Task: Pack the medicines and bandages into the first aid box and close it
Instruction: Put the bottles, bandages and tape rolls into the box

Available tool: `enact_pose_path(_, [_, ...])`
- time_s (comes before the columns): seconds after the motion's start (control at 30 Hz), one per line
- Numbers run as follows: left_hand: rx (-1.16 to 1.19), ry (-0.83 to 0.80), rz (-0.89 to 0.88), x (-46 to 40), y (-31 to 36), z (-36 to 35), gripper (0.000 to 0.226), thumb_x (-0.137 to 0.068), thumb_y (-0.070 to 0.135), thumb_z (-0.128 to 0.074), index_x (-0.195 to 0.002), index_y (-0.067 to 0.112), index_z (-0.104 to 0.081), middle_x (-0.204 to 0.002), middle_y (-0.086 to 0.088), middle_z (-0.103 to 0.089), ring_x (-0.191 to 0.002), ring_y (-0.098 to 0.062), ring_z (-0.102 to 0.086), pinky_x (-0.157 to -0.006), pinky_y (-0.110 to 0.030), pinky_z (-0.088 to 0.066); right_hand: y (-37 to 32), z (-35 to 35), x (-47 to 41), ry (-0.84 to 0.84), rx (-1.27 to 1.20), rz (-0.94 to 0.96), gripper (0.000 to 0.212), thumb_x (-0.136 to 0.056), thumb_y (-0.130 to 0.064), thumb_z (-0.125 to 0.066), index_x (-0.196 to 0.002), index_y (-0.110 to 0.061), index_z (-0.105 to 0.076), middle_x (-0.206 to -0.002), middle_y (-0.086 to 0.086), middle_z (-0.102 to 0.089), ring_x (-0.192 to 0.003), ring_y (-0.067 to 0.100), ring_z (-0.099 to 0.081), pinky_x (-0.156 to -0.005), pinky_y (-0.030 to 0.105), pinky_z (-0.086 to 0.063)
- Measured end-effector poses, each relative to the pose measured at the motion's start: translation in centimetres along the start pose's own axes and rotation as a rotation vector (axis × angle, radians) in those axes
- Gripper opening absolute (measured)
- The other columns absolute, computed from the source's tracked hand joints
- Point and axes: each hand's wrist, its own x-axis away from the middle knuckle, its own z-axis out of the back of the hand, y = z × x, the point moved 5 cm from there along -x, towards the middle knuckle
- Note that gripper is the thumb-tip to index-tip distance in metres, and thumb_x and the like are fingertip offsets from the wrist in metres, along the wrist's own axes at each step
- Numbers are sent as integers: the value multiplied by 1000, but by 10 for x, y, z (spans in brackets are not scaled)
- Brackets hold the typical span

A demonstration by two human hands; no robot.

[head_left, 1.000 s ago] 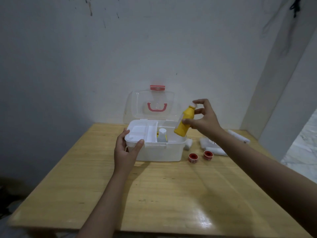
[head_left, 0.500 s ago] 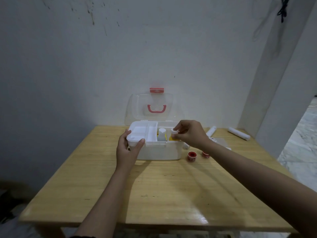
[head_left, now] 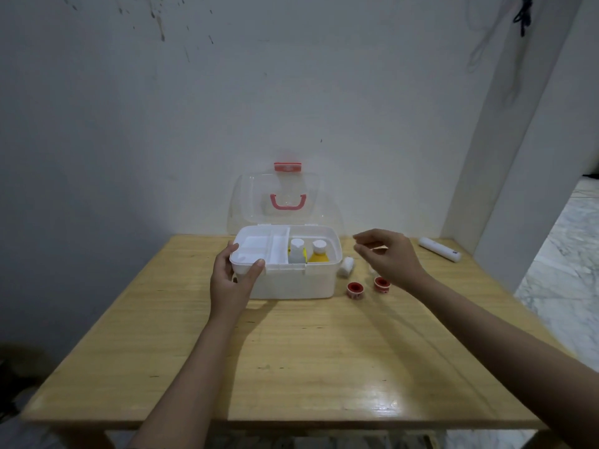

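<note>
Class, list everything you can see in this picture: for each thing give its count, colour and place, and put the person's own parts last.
First aid box: one, white, lid raised, far middle of table.
Lid: one, clear, pink handle and latch, upright by the wall.
Tray: one, white, in the box's left part.
White bottle: one, upright in the box.
Yellow bottle: one, white cap, right of the white bottle.
Bandage roll: one, white, beside the box's right end.
Tape rolls: two, red, on the table right of the box.
Long roll: one, white, far right corner.
Table: one, light wood.
Left hand: on the box's left front corner.
Right hand: open, empty, above the table right of the box.
</note>
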Motion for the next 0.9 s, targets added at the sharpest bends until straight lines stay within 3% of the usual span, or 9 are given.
enact_pose_path(0.13, [13,-9,-4,0,1,0,53,-78,19,-76,-123,30,-50,-135,14,-50,-121,-8,-53,-101,-35,-47,46,39,11,35,157,-68,19,-80,-17,-71,-99,-17,-71,-94,-4,-70,-87,12,-65,-72,12,-43])
enact_pose_path(0.33, [17,-12,-15,-1,0,0,51,-80,18,-73,-126,25,-50,-139,10,-49,-121,-7,-53,-100,-32,-47,99,62,33,-33,393,-126,24,-77,-10,-71,-101,-12,-71,-103,6,-71,-94,19,-62,-81,28,-46])
enact_pose_path(0.5, [18,-10,-13,-1,0,-1,52,-81,17,-72,-128,22,-50,-140,9,-48,-118,-2,-54,-97,-27,-46,111,60,39,-6,417,-111,18,-74,-6,-70,-90,-12,-74,-86,5,-67,-83,24,-60,-74,35,-47])
enact_pose_path(0.77, [38,4,14,1,1,-2,51,-82,16,-71,-128,24,-50,-132,16,-50,-113,6,-54,-95,-28,-47,131,53,36,42,405,-80,17,-73,-7,-76,-90,-7,-73,-85,8,-61,-80,27,-57,-73,30,-40])
enact_pose_path(0.9, [34,6,13,1,1,-1,52,-82,17,-72,-129,25,-50,-135,14,-49,-117,-1,-54,-96,-30,-47,132,51,35,41,404,-69,16,-74,-9,-75,-90,-7,-72,-86,9,-60,-83,29,-57,-75,31,-39])
